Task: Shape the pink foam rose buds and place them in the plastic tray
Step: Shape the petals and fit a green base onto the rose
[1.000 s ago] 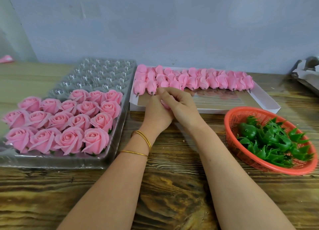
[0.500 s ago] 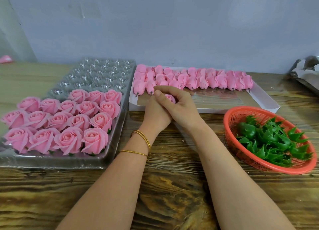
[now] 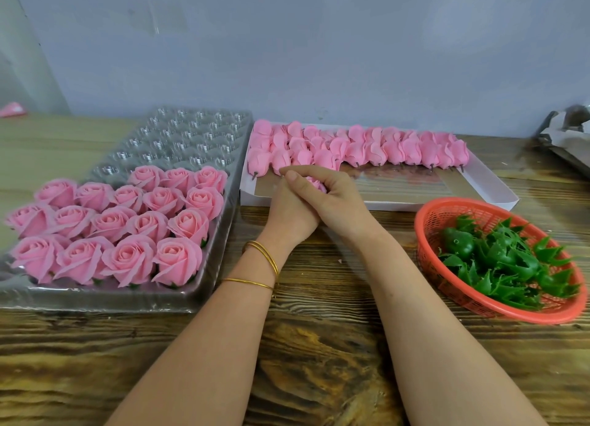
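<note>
Seventeen roses [image 3: 147, 224] sit in one tray [image 3: 191, 131]. Left hand [image 3: 289, 213] and right hand [image 3: 340, 199] curl their fingers round one bud [image 3: 314, 183]. One basket [image 3: 429, 218] stands nearby.

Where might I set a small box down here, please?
Bare wood runs along the near edge, before the plastic tray and the orange basket, and far left beside the tray. Crowded: the centre, where left hand and right hand hold a bud by the white box.
</note>
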### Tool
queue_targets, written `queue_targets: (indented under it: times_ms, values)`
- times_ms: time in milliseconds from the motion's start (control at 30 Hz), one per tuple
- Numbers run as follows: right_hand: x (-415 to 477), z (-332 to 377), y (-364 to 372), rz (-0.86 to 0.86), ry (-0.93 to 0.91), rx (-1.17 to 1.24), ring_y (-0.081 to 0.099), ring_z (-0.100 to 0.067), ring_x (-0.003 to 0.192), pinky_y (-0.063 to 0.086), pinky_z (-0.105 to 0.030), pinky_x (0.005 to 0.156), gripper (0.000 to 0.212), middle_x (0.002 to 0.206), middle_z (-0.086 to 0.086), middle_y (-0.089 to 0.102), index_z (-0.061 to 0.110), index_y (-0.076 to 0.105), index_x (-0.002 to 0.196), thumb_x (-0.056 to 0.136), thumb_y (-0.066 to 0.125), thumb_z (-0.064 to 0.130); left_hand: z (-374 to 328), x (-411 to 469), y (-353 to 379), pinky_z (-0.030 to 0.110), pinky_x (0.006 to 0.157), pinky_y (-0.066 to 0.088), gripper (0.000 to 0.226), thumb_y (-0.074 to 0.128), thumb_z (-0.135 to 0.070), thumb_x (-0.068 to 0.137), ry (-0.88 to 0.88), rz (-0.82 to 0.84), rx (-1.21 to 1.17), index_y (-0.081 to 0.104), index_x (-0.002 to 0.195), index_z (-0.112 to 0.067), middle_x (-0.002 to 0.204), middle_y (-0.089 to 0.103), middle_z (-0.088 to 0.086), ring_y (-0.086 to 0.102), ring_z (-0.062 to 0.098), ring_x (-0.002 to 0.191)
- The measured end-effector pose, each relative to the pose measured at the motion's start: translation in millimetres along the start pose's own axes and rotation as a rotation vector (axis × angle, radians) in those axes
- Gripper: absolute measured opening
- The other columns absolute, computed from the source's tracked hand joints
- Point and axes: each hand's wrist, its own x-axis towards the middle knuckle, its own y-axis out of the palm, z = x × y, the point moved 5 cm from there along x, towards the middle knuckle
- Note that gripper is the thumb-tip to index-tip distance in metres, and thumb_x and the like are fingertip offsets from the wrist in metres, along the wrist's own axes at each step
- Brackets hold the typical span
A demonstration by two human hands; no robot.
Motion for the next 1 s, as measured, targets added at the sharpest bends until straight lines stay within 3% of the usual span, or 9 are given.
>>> queue_targets:
  times_ms: [267, 367, 433, 500, 567, 700, 867, 933, 1000]
  values:
    - [-1, -4, 2, 0.055, 0.037, -0.188, 0.047, -0.004, 0.130, 0.034, -0.032, 0.115, 0.050, 0.141, 0.003, 0.056, 0.020, 0.055, 0.138, 0.094, 0.059, 0.043, -2, 1, 4, 0.034, 0.083, 0.045, 0.043, 0.029, -0.026, 0.085, 0.026, 0.093, -0.041, 0.064, 0.091, -0.002, 0.093, 0.063, 0.017, 0.057, 0.027, 0.094]
    - [-1, -4, 1, 0.049, 0.019, -0.259, 0.040, 0.001, 0.129, 0.030, -0.021, 0.109, 0.061, 0.148, 0.001, 0.048, 0.017, 0.046, 0.145, 0.094, 0.057, 0.049, 1, 0, 1, 0.016, 0.067, 0.037, 0.024, 0.042, -0.010, 0.094, 0.043, 0.043, -0.014, 0.057, 0.075, -0.016, 0.071, 0.055, -0.003, 0.056, 0.021, 0.077]
    - [-3, -3, 2, 0.043, -0.004, -0.294, 0.040, -0.003, 0.132, 0.028, -0.018, 0.105, 0.066, 0.150, -0.002, 0.046, 0.012, 0.043, 0.146, 0.094, 0.056, 0.049, 0, 0, -3, 0.005, 0.059, 0.031, 0.031, 0.047, -0.007, 0.095, 0.029, 0.028, 0.007, 0.048, 0.068, -0.022, 0.064, 0.042, -0.016, 0.045, 0.006, 0.064]
    - [-5, 2, 1, 0.012, -0.072, -0.293, 0.049, -0.008, 0.124, 0.035, -0.013, 0.089, 0.062, 0.140, -0.014, 0.054, -0.001, 0.050, 0.136, 0.095, 0.058, 0.044, -2, -1, -5, 0.002, 0.058, 0.032, 0.036, 0.048, -0.007, 0.095, 0.024, 0.012, 0.003, 0.044, 0.064, -0.025, 0.063, 0.039, -0.019, 0.037, -0.004, 0.061]
    - [-8, 10, 1, -0.032, -0.155, -0.242, 0.049, -0.020, 0.108, 0.040, -0.022, 0.078, 0.055, 0.117, -0.030, 0.061, -0.015, 0.056, 0.114, 0.094, 0.061, 0.036, -3, 0, -6, 0.004, 0.056, 0.032, 0.035, 0.049, -0.008, 0.095, 0.000, 0.000, -0.018, 0.046, 0.064, -0.023, 0.062, 0.040, -0.017, 0.039, -0.001, 0.060]
    - [-7, 8, 4, -0.075, -0.019, -0.074, 0.065, -0.013, 0.094, 0.049, -0.036, 0.093, 0.054, 0.101, -0.012, 0.072, 0.001, 0.068, 0.099, 0.089, 0.052, 0.051, 3, -1, -7, 0.024, 0.055, 0.037, 0.033, 0.047, -0.015, 0.091, -0.092, -0.016, -0.096, 0.046, 0.058, -0.022, 0.058, 0.047, -0.009, 0.054, 0.021, 0.065]
    - [-2, 8, 0, -0.236, -0.004, -0.002, 0.060, -0.041, 0.100, 0.048, -0.054, 0.092, 0.069, 0.097, -0.033, 0.063, -0.018, 0.058, 0.095, 0.087, 0.046, 0.050, -7, -7, -15, 0.008, 0.049, 0.032, 0.037, 0.046, -0.016, 0.082, -0.036, -0.059, -0.033, 0.035, 0.050, -0.030, 0.051, 0.038, -0.016, 0.040, 0.001, 0.051]
    - [-2, 7, 0, -0.254, -0.032, -0.041, 0.059, -0.043, 0.085, 0.050, -0.052, 0.078, 0.056, 0.082, -0.028, 0.066, -0.013, 0.061, 0.080, 0.093, 0.049, 0.041, -3, -7, -13, 0.018, 0.050, 0.029, 0.033, 0.049, -0.014, 0.084, -0.054, -0.041, -0.010, 0.045, 0.053, -0.026, 0.055, 0.046, -0.014, 0.050, 0.014, 0.057]
    - [-2, 5, 0, -0.260, -0.065, -0.102, 0.047, -0.021, 0.057, 0.041, -0.036, 0.058, 0.045, 0.054, 0.000, 0.056, 0.006, 0.053, 0.058, 0.098, 0.052, 0.026, 0, -5, -11, 0.022, 0.055, 0.025, 0.023, 0.055, -0.007, 0.087, -0.058, -0.028, 0.048, 0.063, 0.067, -0.014, 0.066, 0.064, 0.002, 0.059, 0.026, 0.071]
